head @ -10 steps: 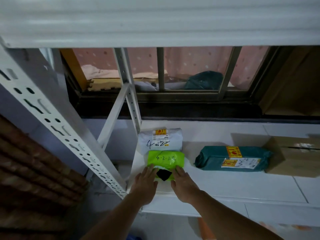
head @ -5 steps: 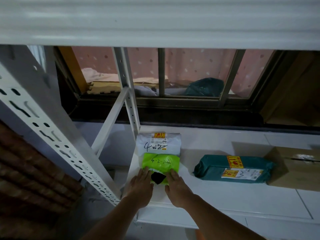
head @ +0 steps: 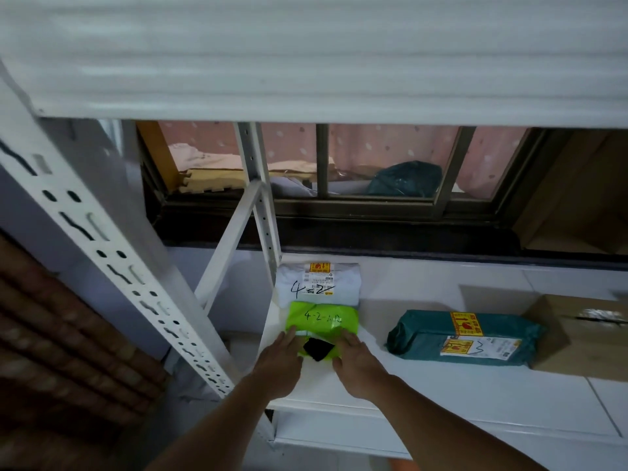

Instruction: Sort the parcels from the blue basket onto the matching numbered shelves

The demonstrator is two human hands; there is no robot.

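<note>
My left hand [head: 279,360] and my right hand [head: 356,363] lie flat, fingers stretched and loose, on the near corners of a lime-green plastic parcel [head: 323,322]. Neither hand is curled around it; the palms press down on its near edge and on the white shelf board [head: 441,385] beneath. The parcel rests at the left end of that shelf, just right of the perforated white steel upright [head: 265,226]. Its glossy, crinkled film carries handwritten black marker reading "4-2-" followed by characters I cannot make out. A black patch [head: 317,348] shows on its near side, between my hands.

Touching its far edge lies a white poly mailer [head: 319,283], soft and pillow-shaped, marked "4-2" in large black marker strokes across a printed shipping label, with a yellow-and-red sticker at its far edge whose print is too small to read.

To the right, apart from both, sits a dark green poly-wrapped parcel [head: 465,338], a long rounded block with wrinkled film, bearing two yellow-and-red stickers and a white label with a handwritten squiggle, perhaps a "3". Just beside its right end stands a brown cardboard box [head: 577,338] with shiny tape on top.

Behind the shelf runs a dark-framed window [head: 390,205] with pink dotted curtain [head: 373,144] behind the glass.
</note>
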